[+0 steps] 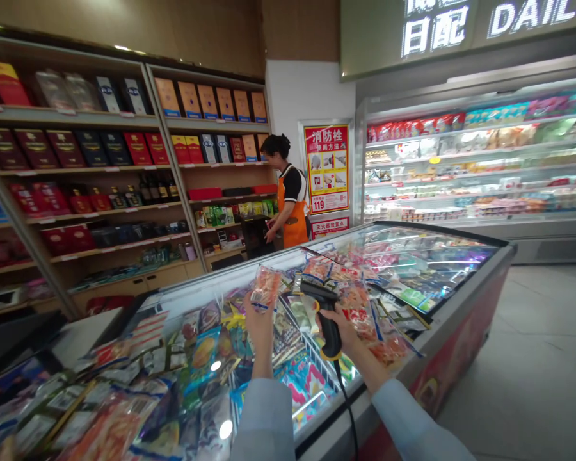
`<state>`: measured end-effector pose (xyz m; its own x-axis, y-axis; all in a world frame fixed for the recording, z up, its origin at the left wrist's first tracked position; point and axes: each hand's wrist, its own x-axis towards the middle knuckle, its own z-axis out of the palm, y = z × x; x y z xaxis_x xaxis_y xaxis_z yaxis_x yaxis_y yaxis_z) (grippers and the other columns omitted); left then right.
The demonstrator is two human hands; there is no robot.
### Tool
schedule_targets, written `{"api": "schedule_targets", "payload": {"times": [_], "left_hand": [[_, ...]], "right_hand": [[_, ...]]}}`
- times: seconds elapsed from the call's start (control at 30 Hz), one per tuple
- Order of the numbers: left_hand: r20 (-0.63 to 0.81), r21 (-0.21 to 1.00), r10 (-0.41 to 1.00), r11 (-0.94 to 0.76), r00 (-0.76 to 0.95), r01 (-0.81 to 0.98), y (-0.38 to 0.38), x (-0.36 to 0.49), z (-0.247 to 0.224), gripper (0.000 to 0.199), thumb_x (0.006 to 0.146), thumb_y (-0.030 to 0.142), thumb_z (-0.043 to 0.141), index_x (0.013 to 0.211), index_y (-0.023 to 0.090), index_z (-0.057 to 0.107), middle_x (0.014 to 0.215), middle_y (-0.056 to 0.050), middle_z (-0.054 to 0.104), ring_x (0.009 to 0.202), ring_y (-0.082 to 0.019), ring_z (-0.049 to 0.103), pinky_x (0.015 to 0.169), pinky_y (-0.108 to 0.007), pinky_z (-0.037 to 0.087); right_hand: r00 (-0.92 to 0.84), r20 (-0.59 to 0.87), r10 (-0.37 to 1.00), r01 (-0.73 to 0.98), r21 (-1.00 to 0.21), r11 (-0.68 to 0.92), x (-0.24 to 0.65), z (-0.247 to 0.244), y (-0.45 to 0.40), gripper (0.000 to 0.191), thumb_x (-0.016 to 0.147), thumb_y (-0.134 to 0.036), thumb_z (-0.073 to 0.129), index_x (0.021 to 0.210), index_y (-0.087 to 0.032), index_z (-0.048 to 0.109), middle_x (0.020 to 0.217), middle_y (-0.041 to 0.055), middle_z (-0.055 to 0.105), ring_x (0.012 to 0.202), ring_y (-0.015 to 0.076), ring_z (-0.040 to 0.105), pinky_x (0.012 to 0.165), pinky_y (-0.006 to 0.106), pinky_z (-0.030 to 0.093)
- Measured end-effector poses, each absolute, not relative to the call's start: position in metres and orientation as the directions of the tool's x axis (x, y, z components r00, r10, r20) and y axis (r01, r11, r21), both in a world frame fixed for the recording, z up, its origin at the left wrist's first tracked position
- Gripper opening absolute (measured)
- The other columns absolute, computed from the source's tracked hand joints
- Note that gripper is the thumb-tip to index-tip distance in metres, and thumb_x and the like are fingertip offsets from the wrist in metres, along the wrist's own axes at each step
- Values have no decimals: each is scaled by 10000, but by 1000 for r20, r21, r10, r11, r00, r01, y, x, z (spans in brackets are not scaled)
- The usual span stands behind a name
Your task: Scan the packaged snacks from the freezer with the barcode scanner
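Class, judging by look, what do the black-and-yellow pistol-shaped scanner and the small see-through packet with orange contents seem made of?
Scanner: probably hard plastic, satin black with yellow trim; its smooth, moulded-looking curves suggest it. Packet: likely thin plastic film, perhaps glossy; orange contents show through.

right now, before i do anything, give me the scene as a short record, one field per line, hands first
left hand: the left hand holds up a clear packet
right hand: the right hand grips a black and yellow scanner by its handle
cable: black cord hanging from the scanner
below the hands: glass-topped chest freezer, loose packets lying on top
co-worker: person in an orange apron, beyond the freezer
left side: wall shelves of boxes and bottles
right side: lit refrigerated display
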<state>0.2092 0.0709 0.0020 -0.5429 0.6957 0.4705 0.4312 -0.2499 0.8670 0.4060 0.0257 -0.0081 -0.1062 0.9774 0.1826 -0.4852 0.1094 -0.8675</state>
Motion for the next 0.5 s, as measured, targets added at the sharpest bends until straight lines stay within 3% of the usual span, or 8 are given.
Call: {"api": "schedule_targets", "payload": {"times": [0.1,0.23,0.33,0.5], "left_hand": [[446,882,664,-212,-600,421,70,206,2,630,725,334,721,1296,234,475,1004,-59,679,842,-221,643,808,-373,491],[544,825,630,-280,-554,492,72,206,-5,597,802,293,639,1362,236,441,1151,-105,658,991,-249,643,877,-384,486],[593,793,600,-320,-537,518,73,206,-8,562,854,258,560,1398,226,418,1261,-133,611,1117,-257,606,922,-379,480],[620,774,581,-339,-528,535,71,207,-5,543,885,245,521,1416,237,408,1354,-131,562,1112,-237,609,906,-347,493]], "right_hand": [[-201,193,961,-442,-893,87,389,-6,35,361,626,-440,758,808,-183,581,520,-24,601,375,100,496,375,209,360],[-308,193,932,-386,-920,63,375,-11,36,343,639,-431,763,797,-185,583,530,-23,604,397,102,502,398,216,376],[-321,203,925,-358,-930,80,374,-14,35,348,630,-442,767,761,-185,572,518,-28,589,389,102,493,392,222,378],[-294,213,932,-394,-915,85,378,-14,35,329,647,-428,745,777,-183,569,520,-34,584,390,102,493,389,224,382]]}}
